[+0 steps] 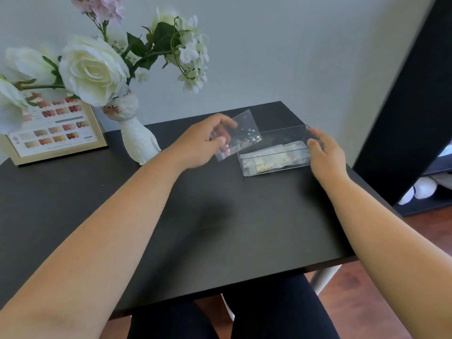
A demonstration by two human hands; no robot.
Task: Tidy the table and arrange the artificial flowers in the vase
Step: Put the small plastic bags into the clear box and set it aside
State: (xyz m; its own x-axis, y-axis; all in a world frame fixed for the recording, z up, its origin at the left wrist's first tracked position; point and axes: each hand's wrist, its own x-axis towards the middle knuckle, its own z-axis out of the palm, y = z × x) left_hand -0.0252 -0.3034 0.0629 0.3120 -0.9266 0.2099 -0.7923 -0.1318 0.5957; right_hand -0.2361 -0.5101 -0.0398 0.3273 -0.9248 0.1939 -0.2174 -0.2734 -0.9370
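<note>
Artificial flowers (93, 67), white roses with a pale pink bloom above them, are seen standing in a white vase (138, 140) at the far left of the black table (171, 216). A gold-framed colour chart (52, 128) is propped just left of the vase, partly hidden by the blooms. Toward the middle, a small clear packet (241, 134) holding glittery pieces is pinched between the thumb and fingers of the left hand (203, 145) and held tilted just above the table, beside the left end of a clear plastic box (276, 157). Pale small items are seen inside the box, which rests on the table. Its right end is gripped by the right hand (325, 152), with fingertips on the upper rim and the thumb against the near wall.
</note>
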